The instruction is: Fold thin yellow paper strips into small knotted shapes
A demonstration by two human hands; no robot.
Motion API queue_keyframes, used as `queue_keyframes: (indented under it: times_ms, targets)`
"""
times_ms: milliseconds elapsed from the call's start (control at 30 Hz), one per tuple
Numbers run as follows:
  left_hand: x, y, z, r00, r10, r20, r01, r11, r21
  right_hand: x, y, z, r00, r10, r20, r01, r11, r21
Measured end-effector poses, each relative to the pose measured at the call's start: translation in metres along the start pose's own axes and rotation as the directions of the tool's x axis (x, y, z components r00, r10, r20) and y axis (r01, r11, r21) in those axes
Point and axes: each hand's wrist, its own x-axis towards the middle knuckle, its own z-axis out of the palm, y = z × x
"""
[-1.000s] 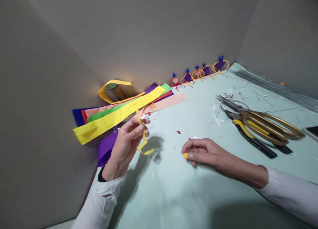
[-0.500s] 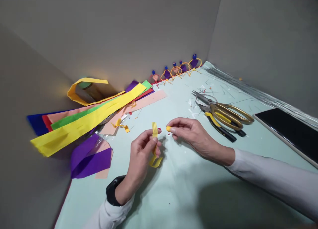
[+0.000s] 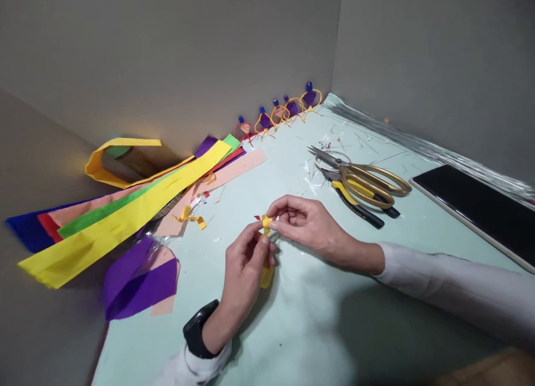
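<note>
Head view: got the left hand [image 3: 244, 260] and right hand [image 3: 307, 221] meeting fingertip to fingertip now over the pale green table [image 3: 301, 324]. Half a second ago, had them slightly apart with a gap between. Still pinching a thin yellow strip [image 3: 266, 277] between left thumb and fingers, lower end hanging below. Also pinching a small yellow piece [image 3: 266, 222] closely with right thumb and forefinger, now brought up against the top of the strip. Can't really say whether wrapped around or just touching, thanks to fingertips covering most of the join.

Can also see far more of the phone [image 3: 476, 207] than a second ago, back then barely poking in at the right edge.

As for the surroundings: on the left, a fanned pile of coloured strips [image 3: 137, 213], then a purple loop [image 3: 156, 283] below and some orange-yellow scraps [image 3: 190, 216] near the left hand. At the back, a row of little looped figures [image 3: 264, 119] against the wall. To the right, scissors [image 3: 374, 177] lying over and partly hiding the pliers [image 3: 361, 212], plus thin wires [image 3: 388, 130] along the far right side.
</note>
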Motion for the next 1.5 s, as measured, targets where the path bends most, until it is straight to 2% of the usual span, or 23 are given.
queue_keyframes:
  times_ms: [267, 500, 733, 867, 967, 1100, 1200, 1333, 1500]
  targets:
    - [0.000, -0.004, 0.000, 1.000, 0.000, 0.019, 0.000, 1.000, 0.003, -0.001, -0.003, -0.003, 0.996, -0.084, -0.015, 0.079, 0.977, -0.198]
    - [-0.001, -0.003, 0.000, 1.000, 0.011, 0.026, -0.011, 1.000, 0.002, -0.004, -0.008, -0.002, 0.987, -0.159, -0.002, 0.152, 0.947, -0.282]
    - [-0.001, 0.001, 0.002, 0.999, 0.030, 0.024, -0.030, 1.000, -0.004, -0.006, -0.010, -0.001, 0.926, -0.377, 0.026, 0.355, 0.846, -0.398]
    - [-0.003, 0.000, 0.002, 0.998, 0.062, 0.013, -0.063, 0.998, 0.022, -0.006, -0.008, -0.001, 0.903, -0.430, 0.024, 0.398, 0.813, -0.425]
    - [-0.003, -0.002, 0.001, 0.998, 0.070, 0.009, -0.070, 0.997, 0.025, -0.005, -0.009, -0.001, 0.925, -0.380, 0.013, 0.355, 0.851, -0.386]
    - [-0.002, -0.002, 0.000, 0.999, 0.051, 0.003, -0.051, 0.999, 0.014, -0.004, -0.011, 0.000, 0.981, -0.194, 0.002, 0.190, 0.956, -0.222]
    - [-0.002, -0.001, 0.000, 0.999, 0.040, 0.003, -0.040, 0.999, 0.008, -0.003, -0.010, 0.000, 0.996, -0.084, 0.032, 0.087, 0.991, -0.103]
    - [-0.003, -0.001, 0.001, 0.999, 0.033, -0.002, -0.033, 0.999, -0.010, -0.002, -0.006, -0.001, 0.997, -0.063, 0.053, 0.066, 0.997, -0.050]
    - [-0.003, -0.004, 0.001, 1.000, 0.015, 0.010, -0.014, 0.999, -0.052, -0.002, -0.006, 0.000, 0.995, -0.095, 0.035, 0.097, 0.992, -0.085]
